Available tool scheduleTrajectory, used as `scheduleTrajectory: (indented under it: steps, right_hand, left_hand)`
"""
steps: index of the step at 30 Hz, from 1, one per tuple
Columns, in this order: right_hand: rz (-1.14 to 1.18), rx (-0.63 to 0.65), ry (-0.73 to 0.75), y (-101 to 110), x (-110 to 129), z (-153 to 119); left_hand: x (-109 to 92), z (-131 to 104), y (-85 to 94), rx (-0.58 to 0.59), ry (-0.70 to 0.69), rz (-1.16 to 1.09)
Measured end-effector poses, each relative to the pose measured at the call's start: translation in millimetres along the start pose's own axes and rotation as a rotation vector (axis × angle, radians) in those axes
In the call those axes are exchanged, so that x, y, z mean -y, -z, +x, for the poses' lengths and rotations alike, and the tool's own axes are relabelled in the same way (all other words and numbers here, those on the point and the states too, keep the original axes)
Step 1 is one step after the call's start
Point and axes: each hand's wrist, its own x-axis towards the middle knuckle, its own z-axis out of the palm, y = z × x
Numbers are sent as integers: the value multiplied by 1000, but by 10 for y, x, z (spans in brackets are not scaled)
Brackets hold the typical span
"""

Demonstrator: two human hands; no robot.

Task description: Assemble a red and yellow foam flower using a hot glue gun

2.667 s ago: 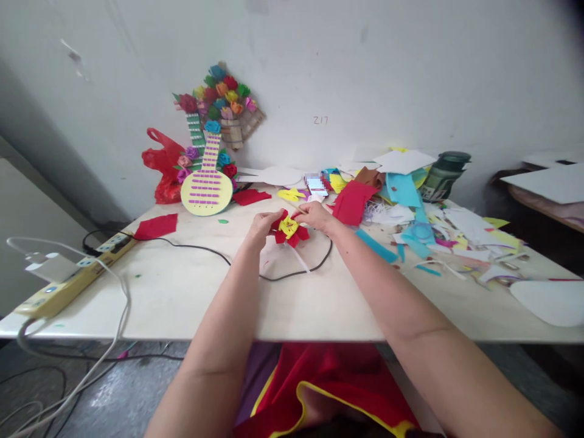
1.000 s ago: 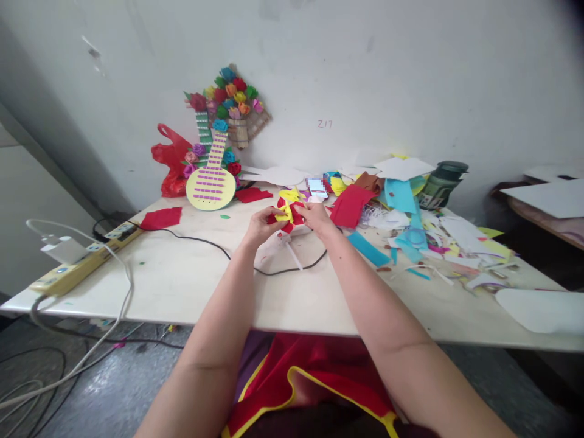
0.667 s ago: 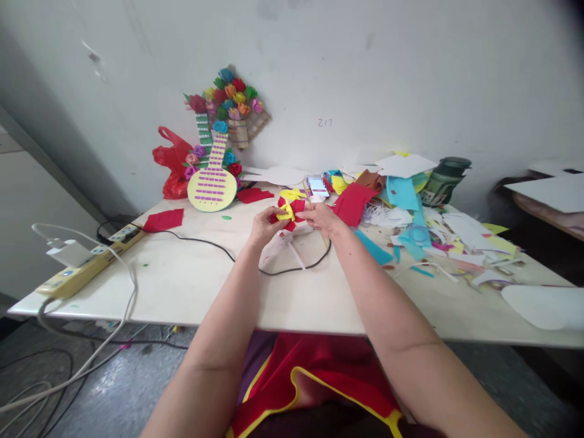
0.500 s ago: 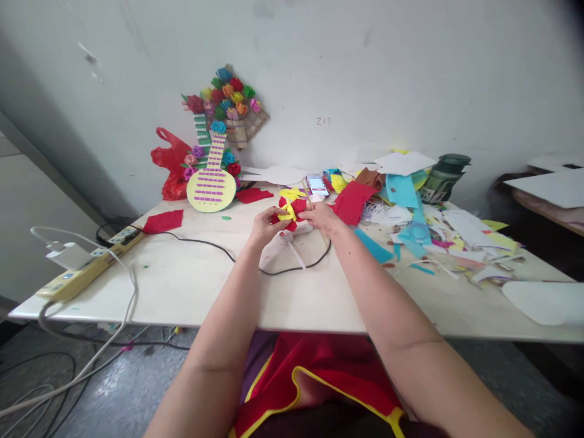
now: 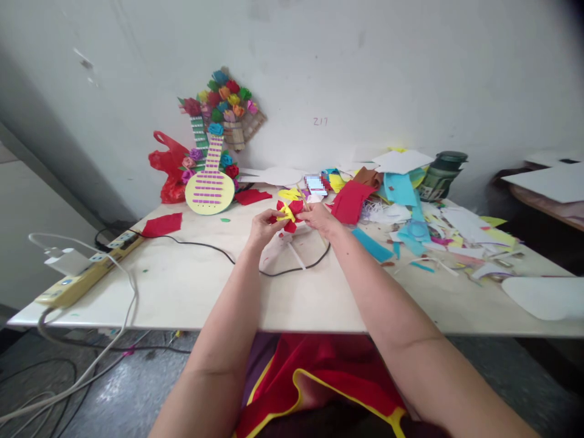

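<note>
A red paper flower with a yellow centre (image 5: 288, 214) is held between my two hands above the middle of the table. My left hand (image 5: 266, 225) pinches its left side. On the right side, the fingers of my right hand (image 5: 316, 216) are closed on the flower's edge, and a thin stick (image 5: 302, 197) rises beside them. Just below the flower lies a white glue gun (image 5: 272, 247), partly hidden by my left hand, with its black cord curving round. Yellow paper (image 5: 289, 194) lies just behind the flower.
A yellow power strip (image 5: 91, 272) with cables lies on the left. Behind stand a paper guitar (image 5: 210, 191) and a red bag (image 5: 171, 170). Red cloth-like paper (image 5: 350, 202), blue strips (image 5: 371, 244), scraps, a phone (image 5: 315, 185) and a green bottle (image 5: 442, 176) are on the right.
The red petals now show more fully around the yellow centre, with the flower turned slightly between my fingers. Both hands stay in nearly the same place. The view has shifted slightly.
</note>
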Motion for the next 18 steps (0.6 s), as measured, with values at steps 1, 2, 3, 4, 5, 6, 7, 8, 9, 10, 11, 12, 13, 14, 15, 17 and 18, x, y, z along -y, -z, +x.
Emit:
scheduleTrajectory:
  steps: [1,2,3,4,5,6,7,8,9,10,11,12,13,14,15,17,18]
  right_hand:
    - [-1,-2,8,-3,1,-3]
    - [-3,-5,16,-5,4,-7]
    - [-2,-3,19,-7,9,-13]
    - [1,2,20,-9,17,-20]
    - [6,4,23,-11,26,-27]
    - [12,8,26,-12,37,-35]
    - [18,11,27,-13,48,-43]
    - [23,14,26,-14,59,-50]
    - [25,20,22,-14,68,-56]
    - [24,24,20,-14,75,-60]
    - [20,26,19,-14,79,-63]
    - [13,27,19,-14,80,-64]
    - [6,27,21,-13,79,-65]
    - [0,28,25,-13,76,-64]
    - [-5,28,31,-12,71,-62]
    - [-13,30,46,-12,60,-56]
    - [-16,31,58,-12,55,-52]
  left_hand:
    - [0,0,1,-4,-5,14]
    - [0,0,2,-7,-17,28]
    - [-2,0,4,-9,-36,39]
    - [-4,0,6,-10,-58,47]
    - [-9,-1,10,-12,-78,54]
    - [-16,-2,14,-13,-94,62]
    - [-25,-3,20,-14,-109,70]
    - [-35,-4,26,-11,-122,80]
    - [-46,-4,34,-4,-134,87]
    - [-57,-5,42,4,-146,91]
    - [-66,-6,50,14,-152,93]
    - [-72,-6,59,24,-149,98]
    - [-74,-6,67,31,-135,110]
    - [-73,-5,74,30,-114,127]
    - [-68,-4,80,25,-93,145]
    - [-52,0,87,11,-61,171]
    - [-42,3,89,5,-53,175]
